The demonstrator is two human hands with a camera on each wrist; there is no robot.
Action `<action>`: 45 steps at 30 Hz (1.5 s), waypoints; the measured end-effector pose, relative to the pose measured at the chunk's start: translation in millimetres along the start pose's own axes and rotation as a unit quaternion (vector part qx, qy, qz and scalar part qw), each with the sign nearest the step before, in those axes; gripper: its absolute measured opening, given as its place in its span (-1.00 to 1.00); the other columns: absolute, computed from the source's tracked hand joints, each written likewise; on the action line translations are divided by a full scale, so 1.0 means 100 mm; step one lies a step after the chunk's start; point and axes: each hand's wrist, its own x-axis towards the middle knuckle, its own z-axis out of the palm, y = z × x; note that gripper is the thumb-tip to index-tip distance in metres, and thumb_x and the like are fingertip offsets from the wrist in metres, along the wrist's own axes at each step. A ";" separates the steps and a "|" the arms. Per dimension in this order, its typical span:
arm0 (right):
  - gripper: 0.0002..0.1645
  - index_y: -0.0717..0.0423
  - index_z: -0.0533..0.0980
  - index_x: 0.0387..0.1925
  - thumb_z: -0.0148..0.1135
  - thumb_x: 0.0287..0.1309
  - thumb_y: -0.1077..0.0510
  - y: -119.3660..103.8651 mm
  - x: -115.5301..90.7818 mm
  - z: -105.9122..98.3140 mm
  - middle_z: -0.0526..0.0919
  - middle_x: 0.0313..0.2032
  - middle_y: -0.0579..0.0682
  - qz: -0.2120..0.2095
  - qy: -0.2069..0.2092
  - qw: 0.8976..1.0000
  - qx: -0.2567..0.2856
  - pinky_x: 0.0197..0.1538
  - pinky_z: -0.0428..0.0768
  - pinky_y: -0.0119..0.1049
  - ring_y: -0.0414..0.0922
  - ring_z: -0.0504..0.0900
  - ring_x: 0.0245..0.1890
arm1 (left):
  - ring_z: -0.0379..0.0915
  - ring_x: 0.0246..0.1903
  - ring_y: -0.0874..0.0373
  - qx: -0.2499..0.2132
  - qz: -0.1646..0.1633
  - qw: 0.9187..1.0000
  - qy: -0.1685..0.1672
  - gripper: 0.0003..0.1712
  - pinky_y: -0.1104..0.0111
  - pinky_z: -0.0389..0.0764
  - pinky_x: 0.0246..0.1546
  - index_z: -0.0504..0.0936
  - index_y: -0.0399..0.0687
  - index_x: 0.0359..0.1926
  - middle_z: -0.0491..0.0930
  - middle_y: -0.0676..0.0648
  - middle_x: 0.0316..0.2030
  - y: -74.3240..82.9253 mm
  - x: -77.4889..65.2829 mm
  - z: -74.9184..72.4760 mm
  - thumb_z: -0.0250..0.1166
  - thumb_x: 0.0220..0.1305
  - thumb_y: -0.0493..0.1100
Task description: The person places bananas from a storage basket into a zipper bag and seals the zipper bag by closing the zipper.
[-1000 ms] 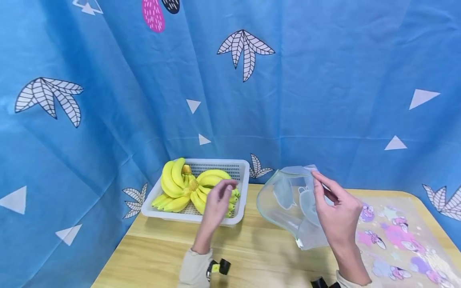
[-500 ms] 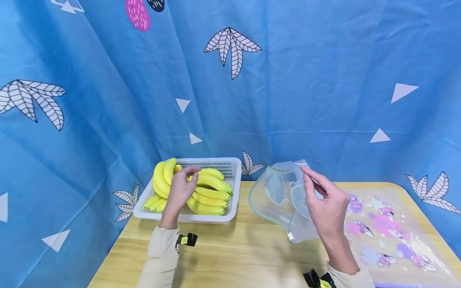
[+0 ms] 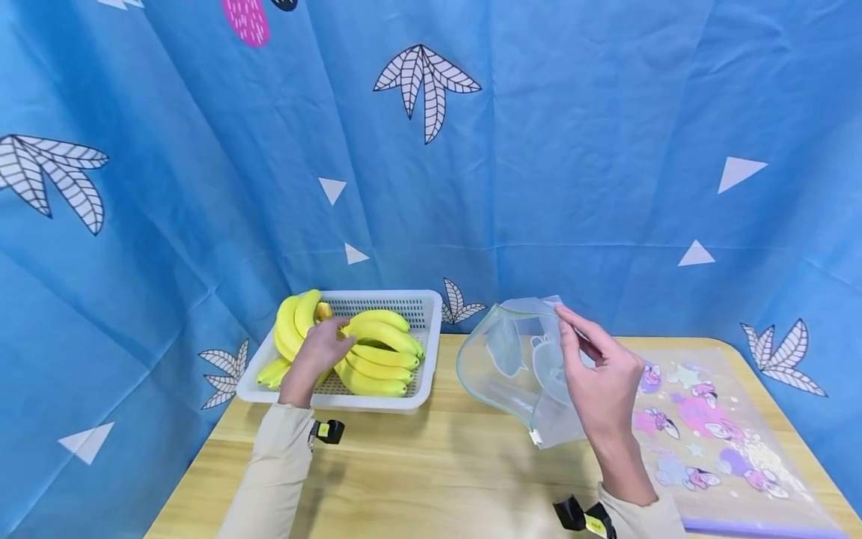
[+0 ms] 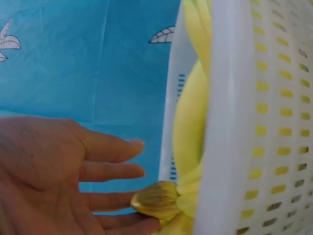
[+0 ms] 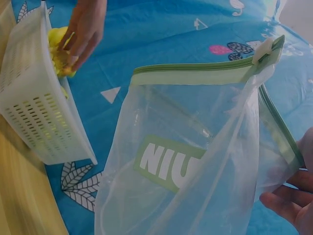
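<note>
Bunches of yellow bananas fill much of a white plastic basket at the left of the table. My left hand reaches over them, fingers loosely extended. In the left wrist view its lower fingers lie right at the brown banana stem, and nothing is gripped. On the right, my right hand pinches the mouth edge of a clear zip bag between thumb and fingers. That bag stands with its mouth spread; green zip strips and a label reading "NIU" show in the right wrist view.
A flat clear bag printed with pink and purple cartoons lies on the wooden table at the right. Behind rises a blue patterned curtain. Between basket and zip bag the tabletop shows.
My left hand has moved left across the basket and down onto the bananas near the stem. The right hand keeps holding the bag's edge; the head view has shifted slightly.
</note>
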 end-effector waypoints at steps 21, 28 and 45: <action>-0.68 0.22 0.75 -0.06 0.38 0.16 0.47 0.11 -0.03 -0.02 0.79 -0.13 0.12 -0.013 -0.014 1.000 -0.022 0.00 0.62 -0.54 -0.41 0.71 -0.09 | 0.45 -0.33 -0.12 -0.014 -0.008 0.999 0.047 -0.69 0.11 0.55 -0.28 0.48 -0.33 -0.01 0.57 -0.31 -0.22 -0.18 -0.03 0.28 0.25 0.22 -0.51; -0.70 0.18 0.75 -0.05 0.37 0.20 0.42 0.09 -0.01 -0.01 0.79 -0.11 0.07 -0.011 -0.019 0.999 -0.029 0.01 0.62 -0.53 -0.38 0.72 -0.07 | 0.50 -0.01 -0.24 -0.020 0.059 0.997 0.036 -0.53 -0.06 0.56 -0.02 0.57 -0.35 0.11 0.58 -0.39 0.10 -0.29 -0.09 0.32 0.37 0.15 -0.55; -0.69 0.19 0.75 -0.06 0.37 0.17 0.45 0.13 -0.09 0.02 0.80 -0.14 0.09 -0.012 -0.009 1.000 -0.025 -0.01 0.63 -0.52 -0.38 0.73 -0.12 | 0.61 0.02 -0.16 -0.143 0.079 0.977 0.140 -0.55 0.10 0.70 -0.04 0.65 -0.21 0.15 0.64 -0.30 0.04 -0.48 -0.25 0.34 0.48 0.23 -0.34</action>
